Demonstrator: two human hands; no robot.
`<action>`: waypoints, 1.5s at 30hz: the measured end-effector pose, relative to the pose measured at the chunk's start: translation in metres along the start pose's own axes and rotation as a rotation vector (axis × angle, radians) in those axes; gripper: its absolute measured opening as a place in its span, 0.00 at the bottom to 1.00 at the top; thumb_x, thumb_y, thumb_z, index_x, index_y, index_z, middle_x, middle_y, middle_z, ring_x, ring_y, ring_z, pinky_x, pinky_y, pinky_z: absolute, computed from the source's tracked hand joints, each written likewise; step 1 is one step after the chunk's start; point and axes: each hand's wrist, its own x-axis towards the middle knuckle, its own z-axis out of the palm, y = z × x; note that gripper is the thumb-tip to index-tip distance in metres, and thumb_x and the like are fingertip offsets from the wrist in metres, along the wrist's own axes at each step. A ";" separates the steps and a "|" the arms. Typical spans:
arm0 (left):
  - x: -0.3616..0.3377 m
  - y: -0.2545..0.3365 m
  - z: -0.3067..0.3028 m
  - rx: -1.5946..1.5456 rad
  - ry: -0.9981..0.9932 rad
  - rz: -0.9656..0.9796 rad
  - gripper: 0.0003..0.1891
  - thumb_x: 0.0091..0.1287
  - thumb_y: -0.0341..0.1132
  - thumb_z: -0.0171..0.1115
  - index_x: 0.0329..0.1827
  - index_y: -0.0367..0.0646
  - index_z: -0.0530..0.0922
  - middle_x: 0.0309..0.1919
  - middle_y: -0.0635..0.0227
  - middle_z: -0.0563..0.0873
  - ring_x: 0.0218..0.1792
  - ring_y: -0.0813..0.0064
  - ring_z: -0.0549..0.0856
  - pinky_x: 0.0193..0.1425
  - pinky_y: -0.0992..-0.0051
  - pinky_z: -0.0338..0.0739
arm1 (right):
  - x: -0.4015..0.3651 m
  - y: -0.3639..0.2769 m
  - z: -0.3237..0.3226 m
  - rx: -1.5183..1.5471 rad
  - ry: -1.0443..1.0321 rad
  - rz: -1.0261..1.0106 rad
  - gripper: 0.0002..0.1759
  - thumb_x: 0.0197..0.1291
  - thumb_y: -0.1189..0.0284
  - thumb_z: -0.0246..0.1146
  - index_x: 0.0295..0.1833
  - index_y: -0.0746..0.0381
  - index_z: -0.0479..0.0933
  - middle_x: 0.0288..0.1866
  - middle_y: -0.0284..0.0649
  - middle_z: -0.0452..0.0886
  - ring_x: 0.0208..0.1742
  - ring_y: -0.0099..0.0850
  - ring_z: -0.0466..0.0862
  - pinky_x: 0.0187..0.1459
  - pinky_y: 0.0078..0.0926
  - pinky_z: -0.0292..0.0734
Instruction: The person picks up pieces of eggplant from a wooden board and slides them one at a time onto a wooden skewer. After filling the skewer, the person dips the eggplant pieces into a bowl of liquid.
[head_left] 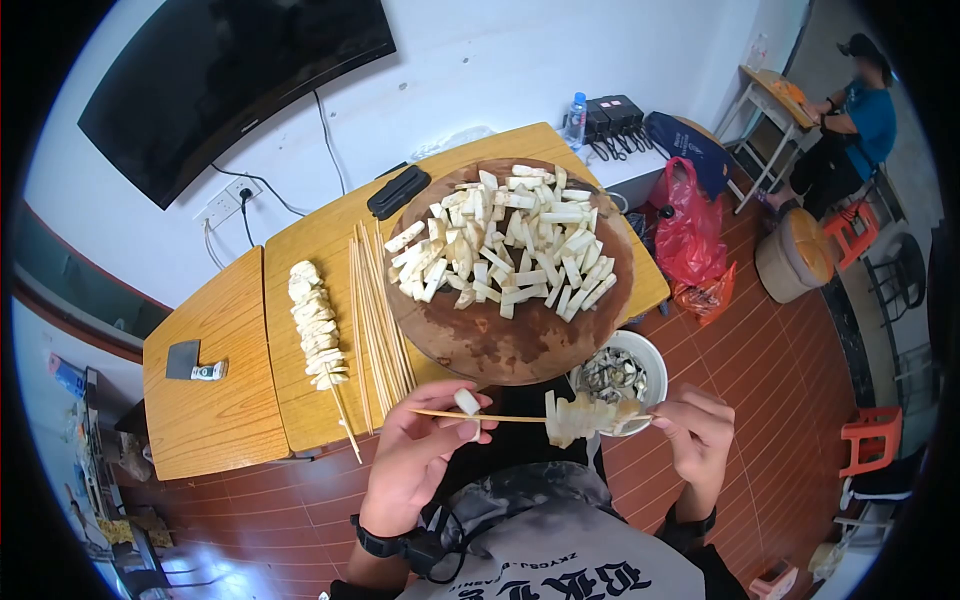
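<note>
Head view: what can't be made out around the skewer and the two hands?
All in the head view.
1. Skewer: its end is hidden inside the right hand.
2. Bowl: contents too small to name; the threaded pieces cover its near rim.
3. White piece: pinched in the left hand; whether the skewer passes through it cannot be told.
4. Small tube: label too small to read.

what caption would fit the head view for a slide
Left hand holds a white piece against a skewer gripped by the right hand, before a round board heaped with cut strips.
</note>
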 end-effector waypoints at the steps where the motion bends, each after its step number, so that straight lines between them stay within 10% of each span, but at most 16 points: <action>1: -0.001 0.002 -0.005 0.010 -0.007 0.010 0.22 0.62 0.15 0.65 0.62 0.32 0.77 0.52 0.52 0.85 0.49 0.60 0.89 0.55 0.64 0.86 | -0.001 0.001 -0.002 0.011 0.001 0.010 0.05 0.54 0.78 0.71 0.34 0.68 0.85 0.23 0.42 0.80 0.23 0.35 0.78 0.27 0.30 0.69; 12: -0.004 -0.008 0.003 0.281 -0.074 -0.068 0.16 0.60 0.16 0.70 0.52 0.33 0.80 0.41 0.59 0.86 0.42 0.64 0.90 0.46 0.71 0.88 | -0.017 0.007 -0.035 0.097 0.219 0.108 0.09 0.59 0.73 0.72 0.33 0.70 0.84 0.25 0.41 0.82 0.24 0.28 0.79 0.27 0.24 0.68; 15: 0.022 -0.042 0.030 0.434 -0.399 -0.216 0.16 0.62 0.19 0.72 0.52 0.32 0.81 0.40 0.62 0.86 0.42 0.69 0.89 0.46 0.73 0.87 | -0.022 0.008 -0.039 0.109 0.290 0.120 0.11 0.63 0.71 0.72 0.34 0.70 0.84 0.26 0.40 0.82 0.26 0.26 0.79 0.28 0.23 0.68; 20: 0.106 -0.176 0.034 0.302 -0.599 -0.575 0.17 0.67 0.30 0.70 0.54 0.30 0.78 0.44 0.63 0.86 0.42 0.71 0.89 0.52 0.74 0.86 | -0.037 0.015 -0.040 0.136 0.364 0.164 0.08 0.64 0.74 0.71 0.40 0.69 0.85 0.29 0.41 0.84 0.26 0.26 0.80 0.30 0.23 0.72; 29: 0.211 -0.372 -0.014 -0.001 -0.313 -0.741 0.12 0.71 0.25 0.59 0.55 0.35 0.76 0.50 0.57 0.84 0.54 0.61 0.86 0.59 0.61 0.88 | -0.062 0.015 -0.064 0.114 0.452 0.274 0.08 0.65 0.73 0.71 0.38 0.68 0.84 0.28 0.39 0.83 0.27 0.26 0.80 0.30 0.22 0.71; 35: 0.204 -0.377 -0.035 0.157 -0.520 -0.589 0.14 0.68 0.28 0.62 0.56 0.39 0.79 0.50 0.62 0.85 0.51 0.67 0.86 0.59 0.64 0.84 | -0.060 0.023 -0.072 0.080 0.434 0.293 0.09 0.64 0.72 0.72 0.37 0.69 0.83 0.26 0.38 0.81 0.26 0.25 0.78 0.29 0.22 0.69; 37: 0.179 -0.310 0.000 0.174 -0.454 -0.778 0.14 0.69 0.29 0.63 0.56 0.38 0.81 0.49 0.64 0.86 0.51 0.71 0.86 0.58 0.68 0.84 | -0.057 0.028 -0.066 0.107 0.438 0.304 0.10 0.64 0.72 0.72 0.36 0.69 0.83 0.26 0.37 0.80 0.25 0.24 0.77 0.29 0.21 0.68; 45: 0.080 -0.082 0.059 0.417 -0.759 -0.534 0.13 0.73 0.29 0.64 0.57 0.33 0.83 0.49 0.61 0.88 0.54 0.74 0.87 0.57 0.73 0.82 | -0.028 0.029 -0.044 0.162 0.400 0.264 0.11 0.65 0.71 0.72 0.37 0.70 0.83 0.26 0.38 0.80 0.26 0.22 0.78 0.28 0.20 0.68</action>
